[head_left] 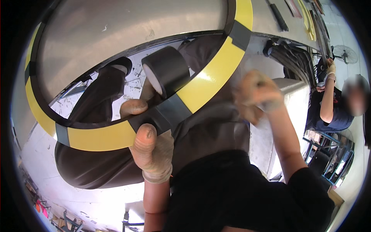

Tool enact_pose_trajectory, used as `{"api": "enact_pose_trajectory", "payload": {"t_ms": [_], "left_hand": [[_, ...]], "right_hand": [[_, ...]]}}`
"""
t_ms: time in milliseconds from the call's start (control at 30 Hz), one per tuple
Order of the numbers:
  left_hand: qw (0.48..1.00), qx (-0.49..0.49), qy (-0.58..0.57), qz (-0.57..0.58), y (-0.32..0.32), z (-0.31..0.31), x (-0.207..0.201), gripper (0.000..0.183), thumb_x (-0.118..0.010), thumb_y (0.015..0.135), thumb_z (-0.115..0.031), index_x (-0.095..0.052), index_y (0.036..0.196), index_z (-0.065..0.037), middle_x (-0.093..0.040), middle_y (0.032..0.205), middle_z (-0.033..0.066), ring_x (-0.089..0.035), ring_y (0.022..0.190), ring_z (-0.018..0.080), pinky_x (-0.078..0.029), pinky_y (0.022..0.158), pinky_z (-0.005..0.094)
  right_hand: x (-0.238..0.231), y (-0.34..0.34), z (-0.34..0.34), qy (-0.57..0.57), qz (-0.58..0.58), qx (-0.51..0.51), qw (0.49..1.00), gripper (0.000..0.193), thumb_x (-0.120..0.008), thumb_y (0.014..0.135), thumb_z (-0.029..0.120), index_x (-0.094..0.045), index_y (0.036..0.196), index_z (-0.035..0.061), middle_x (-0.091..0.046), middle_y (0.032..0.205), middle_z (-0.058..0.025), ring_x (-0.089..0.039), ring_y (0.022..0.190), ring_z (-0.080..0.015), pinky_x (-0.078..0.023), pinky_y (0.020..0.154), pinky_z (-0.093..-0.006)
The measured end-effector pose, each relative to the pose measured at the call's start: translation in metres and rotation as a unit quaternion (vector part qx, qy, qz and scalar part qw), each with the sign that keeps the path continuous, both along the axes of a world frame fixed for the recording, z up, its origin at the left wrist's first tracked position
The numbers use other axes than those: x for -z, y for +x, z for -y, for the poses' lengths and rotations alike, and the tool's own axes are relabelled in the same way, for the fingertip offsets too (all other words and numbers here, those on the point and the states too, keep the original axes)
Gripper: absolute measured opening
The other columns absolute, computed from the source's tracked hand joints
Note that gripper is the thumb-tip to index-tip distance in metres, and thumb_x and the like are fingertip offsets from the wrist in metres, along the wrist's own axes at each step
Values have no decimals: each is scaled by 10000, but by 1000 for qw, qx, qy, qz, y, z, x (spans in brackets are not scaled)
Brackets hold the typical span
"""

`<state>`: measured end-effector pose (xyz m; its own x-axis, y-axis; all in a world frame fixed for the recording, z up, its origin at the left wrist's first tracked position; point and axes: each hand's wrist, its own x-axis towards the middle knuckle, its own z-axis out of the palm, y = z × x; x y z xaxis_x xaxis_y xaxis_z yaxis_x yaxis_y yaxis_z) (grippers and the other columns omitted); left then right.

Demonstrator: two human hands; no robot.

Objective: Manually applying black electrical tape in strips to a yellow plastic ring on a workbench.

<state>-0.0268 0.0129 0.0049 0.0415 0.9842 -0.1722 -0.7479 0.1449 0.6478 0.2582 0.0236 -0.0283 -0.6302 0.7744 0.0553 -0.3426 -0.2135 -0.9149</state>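
A large yellow hoop (98, 137) with black bands lies across my lap, its far side over the table. My gloved left hand (152, 149) is closed round its near rim at a black band (162, 116), thumb on top and a fingertip showing inside the ring. Just beyond that fingertip is a wide roll of black tape (168, 69) with a pale core, tilted, inside the hoop. Whether my left fingers also support the roll is hidden. To the right of the hoop, my gloved right hand (257, 92) is raised with curled fingers, blurred by motion; its contents cannot be made out.
A metal-topped table (131, 17) stands ahead, with a black rod (279, 17) and yellow strips (308, 21) at its right. A pale box-like block (288, 96) stands beside my right arm. At far right another person (334, 100) works near a fan (345, 54).
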Motion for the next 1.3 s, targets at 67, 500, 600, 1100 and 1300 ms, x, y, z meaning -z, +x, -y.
{"api": "enact_pose_trajectory", "payload": {"t_ms": [67,500,600,1100,1300], "left_hand": [[1000,-20,-8,10,8,6,-1,565,-786,816,-289,-485,1228,-46,-499,1380,223,-532,1198,300,-411,1039,409],[987,-36,135,-75,-12,-31,5,376,-732,845,-320,-571,1110,-107,-342,1542,295,-296,1460,427,-184,1209,536],[991,-11,107,-84,-18,-31,13,366,-766,814,-348,-588,1032,-114,-352,1536,297,-283,1465,427,-119,1220,528],[998,-13,-7,59,-16,-3,4,468,-729,846,-183,-507,1236,-53,-574,1250,168,-587,1106,245,-449,1023,378],[999,-45,0,-8,-12,-5,12,413,-729,863,-220,-538,1203,-84,-535,1371,196,-531,1271,277,-400,1106,400]], "right_hand": [[-94,-39,-10,-94,62,38,993,583,-535,976,319,-442,1351,-118,-704,848,-245,-692,554,-221,-525,418,-261],[-133,-110,0,-311,125,-77,939,408,-649,959,387,-625,1106,7,-721,803,-61,-688,713,-111,-530,607,-207],[-48,-124,12,-282,240,-41,928,452,-695,935,328,-615,1256,21,-727,900,-57,-676,728,-103,-533,600,-214],[-97,-56,-10,-70,92,112,987,561,-542,988,328,-488,1350,-97,-690,738,-158,-672,540,-147,-525,444,-201],[-123,-99,-29,457,378,122,796,371,-591,955,182,-608,1248,-45,-676,897,-135,-669,784,-173,-543,600,-259]]}}
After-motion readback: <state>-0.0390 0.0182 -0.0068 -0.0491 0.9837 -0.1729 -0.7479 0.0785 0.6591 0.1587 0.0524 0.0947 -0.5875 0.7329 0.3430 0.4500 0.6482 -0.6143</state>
